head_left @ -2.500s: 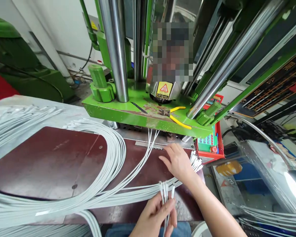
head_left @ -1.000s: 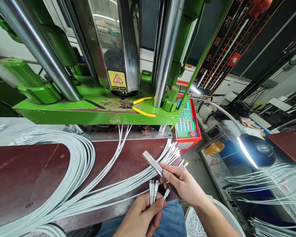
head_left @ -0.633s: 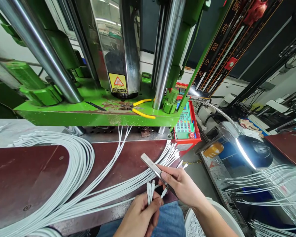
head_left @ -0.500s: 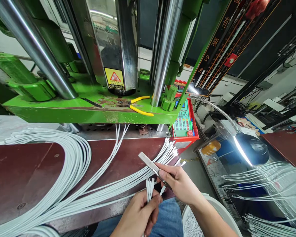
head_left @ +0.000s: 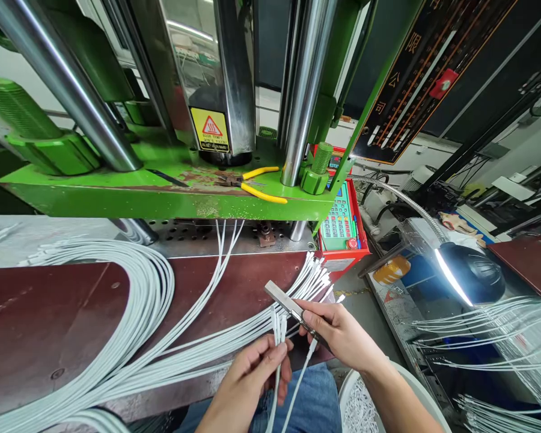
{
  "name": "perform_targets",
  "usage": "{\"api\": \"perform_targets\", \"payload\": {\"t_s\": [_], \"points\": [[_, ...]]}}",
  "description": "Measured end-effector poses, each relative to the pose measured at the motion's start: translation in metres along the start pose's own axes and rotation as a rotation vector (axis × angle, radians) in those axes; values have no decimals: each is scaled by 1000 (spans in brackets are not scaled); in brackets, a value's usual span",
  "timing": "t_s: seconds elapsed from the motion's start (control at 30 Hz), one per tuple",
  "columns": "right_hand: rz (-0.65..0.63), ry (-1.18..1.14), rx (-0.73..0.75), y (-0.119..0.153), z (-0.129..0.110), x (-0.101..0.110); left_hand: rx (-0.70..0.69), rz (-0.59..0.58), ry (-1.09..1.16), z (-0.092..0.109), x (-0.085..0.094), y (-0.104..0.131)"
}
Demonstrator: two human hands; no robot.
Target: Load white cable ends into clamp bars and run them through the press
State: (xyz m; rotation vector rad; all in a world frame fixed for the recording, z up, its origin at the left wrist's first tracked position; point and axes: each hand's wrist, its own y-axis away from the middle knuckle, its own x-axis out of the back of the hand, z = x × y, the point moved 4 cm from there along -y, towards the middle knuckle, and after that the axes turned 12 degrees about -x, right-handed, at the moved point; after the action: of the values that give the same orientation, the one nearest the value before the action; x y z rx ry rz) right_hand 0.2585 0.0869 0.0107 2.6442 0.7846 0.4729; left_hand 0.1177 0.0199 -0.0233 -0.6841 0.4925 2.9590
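My left hand (head_left: 264, 367) is closed around several white cables (head_left: 278, 328), whose pale ends point upward above the thumb. In my right hand (head_left: 342, 334) is a flat silver metal hand tool (head_left: 285, 300), slanting up to the left; its exact kind does not show. Below that hand a single white cable (head_left: 303, 370) runs downward, its upper end close to the fingers. Whether they grip it is hidden. Behind both hands a thick bundle of white cables (head_left: 234, 337) lies across the brown table (head_left: 198, 288).
A green press (head_left: 171, 201) with steel columns stands ahead, yellow-handled pliers (head_left: 264, 186) on its ledge. Cables reach beneath it. A red-framed control panel (head_left: 340, 222) is at its right. A white bucket of scraps (head_left: 358, 403) stands low right, near a lit lamp (head_left: 453, 276).
A single cable now hangs apart from the left-hand bunch, under my right hand; before, its end was beside my left fingers. The view has shifted slightly.
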Motion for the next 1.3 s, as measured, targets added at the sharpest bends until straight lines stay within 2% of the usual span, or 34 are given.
{"api": "perform_targets", "payload": {"t_s": [0.33,0.57,0.73,0.93,1.1,1.23,1.3], "points": [[-52,-1,43,-2,-9,-7,34,-83,-262,-19,4,-2],[-50,85,43,1,-8,-12,-2,-93,-382,-15,6,-2],[13,141,68,1,-11,-15,27,-91,-349,-15,5,-5],[-23,111,34,3,-10,-9,7,-132,-242,-10,2,-5],[1,66,34,3,-8,1,-101,34,-243,6,14,-3],[12,57,39,1,-7,4,-20,40,-81,2,19,-2],[-1,38,45,0,-9,2,-12,40,-77,0,19,-1]]}}
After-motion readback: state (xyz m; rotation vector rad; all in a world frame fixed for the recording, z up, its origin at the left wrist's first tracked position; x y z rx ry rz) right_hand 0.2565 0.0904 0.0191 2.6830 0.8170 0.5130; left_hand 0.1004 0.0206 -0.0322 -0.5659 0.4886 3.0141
